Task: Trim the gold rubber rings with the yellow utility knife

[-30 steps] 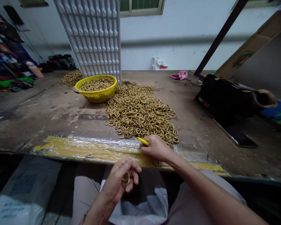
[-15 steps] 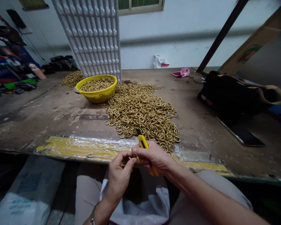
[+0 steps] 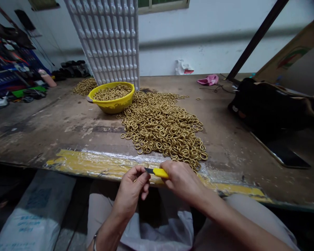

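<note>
My right hand (image 3: 181, 179) is wrapped round a yellow utility knife (image 3: 160, 173). The knife lies nearly level, and its dark blade points left and meets the fingertips of my left hand (image 3: 132, 188). Thumb and forefinger of that left hand are pinched together, and a bit of a gold-coloured ring (image 3: 135, 180) shows between the fingers, most of it hidden. Both hands are over the table's front edge. Just beyond them a heap of gold-coloured rings (image 3: 162, 125) spreads over the tabletop. Below, a whitish open bag (image 3: 170, 230) sits between my knees.
A yellow basin (image 3: 112, 104) full of rings stands behind the heap's left side, before a tall ribbed plastic panel (image 3: 110, 42). A smaller ring pile (image 3: 85, 86) lies farther left. To the right are a black bag (image 3: 267, 108), a phone (image 3: 285, 153) and a pink cloth (image 3: 208, 80).
My right hand has turned the knife from upright to nearly level, its blade now at my left fingertips. The view has shifted slightly left.
</note>
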A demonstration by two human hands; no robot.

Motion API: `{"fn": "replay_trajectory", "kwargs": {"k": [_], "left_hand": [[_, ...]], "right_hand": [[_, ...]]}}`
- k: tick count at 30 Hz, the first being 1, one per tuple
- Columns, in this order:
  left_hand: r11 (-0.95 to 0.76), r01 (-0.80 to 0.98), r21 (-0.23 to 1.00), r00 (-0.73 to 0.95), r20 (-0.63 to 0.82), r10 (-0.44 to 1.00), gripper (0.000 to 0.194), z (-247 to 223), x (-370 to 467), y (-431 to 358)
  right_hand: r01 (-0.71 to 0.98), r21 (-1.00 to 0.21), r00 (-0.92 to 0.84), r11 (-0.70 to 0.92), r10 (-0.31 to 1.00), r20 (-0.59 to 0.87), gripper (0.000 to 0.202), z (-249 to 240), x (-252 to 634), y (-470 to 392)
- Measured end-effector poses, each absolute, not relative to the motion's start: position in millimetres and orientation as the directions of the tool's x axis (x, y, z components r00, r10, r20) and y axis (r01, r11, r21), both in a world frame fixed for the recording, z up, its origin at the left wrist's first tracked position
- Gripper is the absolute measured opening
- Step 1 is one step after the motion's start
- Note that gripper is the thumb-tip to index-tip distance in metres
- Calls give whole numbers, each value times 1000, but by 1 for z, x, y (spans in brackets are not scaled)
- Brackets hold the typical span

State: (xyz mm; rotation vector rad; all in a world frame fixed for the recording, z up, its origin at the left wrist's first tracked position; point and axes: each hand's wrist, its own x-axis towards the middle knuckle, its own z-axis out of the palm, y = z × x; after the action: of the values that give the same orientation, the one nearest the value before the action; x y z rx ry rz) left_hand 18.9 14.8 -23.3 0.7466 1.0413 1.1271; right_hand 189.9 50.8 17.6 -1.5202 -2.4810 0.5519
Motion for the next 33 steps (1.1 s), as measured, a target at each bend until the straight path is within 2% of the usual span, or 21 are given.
{"fn": "replay_trajectory", "kwargs": {"k": [4, 13, 18, 19, 21, 23, 25, 29, 33], "left_hand": [[296, -340, 892, 108, -276, 955, 23, -25, 17, 15], [265, -280, 923, 190, -217, 958, 17, -21, 17, 10], [179, -241, 954, 236, -121, 964, 21, -7, 17, 3], [160, -247, 956, 254, -95, 963, 22, -5, 17, 2], [150, -269, 952, 271, -74, 960, 22, -5, 17, -1], [174, -293, 940, 257, -98, 961, 20, -8, 16, -1], [196, -307, 931, 222, -130, 966, 18, -13, 15, 0], [197, -279, 940, 184, -149, 972, 16, -20, 14, 3], [161, -176, 971, 184, -128, 975, 17, -17, 16, 4]], "right_hand": [[841, -286, -488, 460, 872, -33, 13, 9, 187, 49], [860, -172, -490, 481, 872, -14, 14, 9, 181, 49], [949, -74, -314, 307, 942, -117, 17, 14, 190, 63], [959, -82, -280, 271, 952, -123, 16, 16, 192, 66], [944, -181, -299, 276, 948, -112, 13, 22, 195, 67], [878, -315, -405, 361, 911, -85, 10, 27, 195, 65], [811, -382, -501, 443, 863, -63, 9, 29, 192, 59], [782, -362, -556, 507, 830, -39, 12, 25, 186, 50], [789, -321, -566, 523, 823, -51, 14, 21, 183, 50]]}}
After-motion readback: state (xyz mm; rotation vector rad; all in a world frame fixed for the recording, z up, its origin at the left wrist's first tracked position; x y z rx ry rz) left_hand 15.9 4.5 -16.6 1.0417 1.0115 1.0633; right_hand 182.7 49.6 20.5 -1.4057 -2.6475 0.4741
